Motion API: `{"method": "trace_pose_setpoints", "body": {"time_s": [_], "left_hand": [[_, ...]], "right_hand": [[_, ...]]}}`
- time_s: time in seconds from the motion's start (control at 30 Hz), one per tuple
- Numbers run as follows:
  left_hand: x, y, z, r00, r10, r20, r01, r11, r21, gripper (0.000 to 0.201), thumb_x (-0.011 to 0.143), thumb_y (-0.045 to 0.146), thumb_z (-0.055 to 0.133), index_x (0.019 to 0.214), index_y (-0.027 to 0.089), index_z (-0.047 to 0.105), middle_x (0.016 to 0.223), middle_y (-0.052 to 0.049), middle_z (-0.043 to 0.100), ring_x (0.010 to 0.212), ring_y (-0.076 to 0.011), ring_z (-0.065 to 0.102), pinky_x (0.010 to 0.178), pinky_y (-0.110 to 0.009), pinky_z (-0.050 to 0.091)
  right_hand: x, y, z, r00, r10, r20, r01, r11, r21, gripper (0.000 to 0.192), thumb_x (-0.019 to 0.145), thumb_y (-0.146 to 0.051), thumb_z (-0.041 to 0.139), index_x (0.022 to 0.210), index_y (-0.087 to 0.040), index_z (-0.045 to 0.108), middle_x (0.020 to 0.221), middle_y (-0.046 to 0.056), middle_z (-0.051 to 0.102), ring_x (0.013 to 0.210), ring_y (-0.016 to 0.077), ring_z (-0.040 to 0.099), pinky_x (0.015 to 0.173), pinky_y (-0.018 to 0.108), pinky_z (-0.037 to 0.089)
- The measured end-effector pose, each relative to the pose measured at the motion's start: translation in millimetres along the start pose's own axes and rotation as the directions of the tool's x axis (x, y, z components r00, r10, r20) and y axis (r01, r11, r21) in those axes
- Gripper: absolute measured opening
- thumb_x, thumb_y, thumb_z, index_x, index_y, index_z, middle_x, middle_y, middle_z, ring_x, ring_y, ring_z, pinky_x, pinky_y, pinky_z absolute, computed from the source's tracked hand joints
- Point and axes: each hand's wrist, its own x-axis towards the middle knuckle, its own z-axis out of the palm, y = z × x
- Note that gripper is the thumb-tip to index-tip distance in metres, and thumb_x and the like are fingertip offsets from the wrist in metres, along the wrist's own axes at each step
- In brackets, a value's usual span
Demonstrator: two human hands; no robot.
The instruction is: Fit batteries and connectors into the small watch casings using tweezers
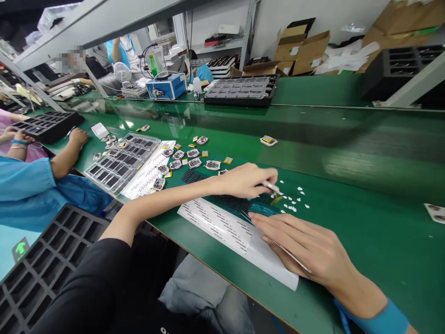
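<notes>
The left hand's fingers were clenched on a small white piece [270, 186], partly hidden by the left hand [248, 181] and held just above the green table [365, 222]. The right hand [309, 246] gripped tweezers [294, 258], mostly covered by its fingers. White bits [294, 209] lay beyond; a printed sheet [215, 227] lay near the table's front edge. Farther left, a clear tray [100, 184] held dark rectangles; a black tray [26, 263], cut off at the frame's edge, had pockets too dark to read.

There are two text-printed sheets [222, 229] and one fan [122, 72].
</notes>
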Motion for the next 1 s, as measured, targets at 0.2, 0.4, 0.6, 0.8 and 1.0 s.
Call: {"method": "trace_pose_setpoints", "body": {"time_s": [0.2,0.4,0.6,0.8,1.0], "left_hand": [[-28,10,-29.3,0.899,-0.129,-0.418,-0.106,0.863,-0.494,0.019,0.089,0.037,0.069,0.091,0.019,0.062,0.089,-0.002,0.068,0.083,-0.0144,0.063,0.081,-0.029,0.049],[-67,24,-2.4,0.969,-0.207,-0.133,-0.037,0.41,-0.912,0.024,0.098,0.041,0.063,0.104,0.022,0.049,0.075,0.005,0.065,0.052,-0.0097,0.062,0.06,-0.027,0.051],[-79,34,27.3,0.982,-0.177,-0.057,0.085,0.702,-0.707,0.019,0.098,0.036,0.063,0.103,0.018,0.062,0.075,0.005,0.056,0.06,-0.0074,0.044,0.056,-0.022,0.036],[-83,39,25.6,0.966,-0.254,0.044,0.215,0.699,-0.682,0.016,0.102,0.029,0.055,0.106,0.018,0.066,0.069,0.006,0.054,0.06,-0.0081,0.042,0.056,-0.021,0.034],[-85,40,36.5,0.95,-0.313,-0.001,0.21,0.641,-0.739,0.017,0.103,0.031,0.053,0.105,0.018,0.064,0.069,0.006,0.05,0.061,-0.0094,0.043,0.057,-0.022,0.036]], "right_hand": [[-5,2,-2,0.994,0.075,-0.077,-0.078,0.996,-0.045,0.029,0.098,-0.011,0.058,0.124,-0.02,0.067,0.101,0.002,0.083,0.091,0.0201,0.077,0.077,0.032,0.064],[-4,-5,6,0.932,0.3,-0.206,-0.324,0.941,-0.096,0.045,0.096,0.001,0.055,0.132,-0.024,0.065,0.076,-0.005,0.074,0.058,0.0104,0.066,0.054,0.021,0.051],[-1,-19,18,0.868,0.456,-0.196,-0.483,0.866,-0.127,0.054,0.099,-0.018,0.068,0.151,-0.021,0.054,0.054,-0.013,0.057,0.039,0.0071,0.051,0.041,0.02,0.04],[-3,-20,22,0.906,0.396,-0.148,-0.417,0.894,-0.161,0.08,0.092,-0.014,0.077,0.161,-0.036,0.044,0.063,-0.013,0.07,0.042,0.0067,0.056,0.043,0.022,0.04],[-6,-21,18,0.918,0.387,-0.081,-0.396,0.901,-0.18,0.079,0.091,-0.012,0.077,0.158,-0.039,0.047,0.073,-0.011,0.076,0.05,0.0078,0.062,0.042,0.025,0.037]]}}
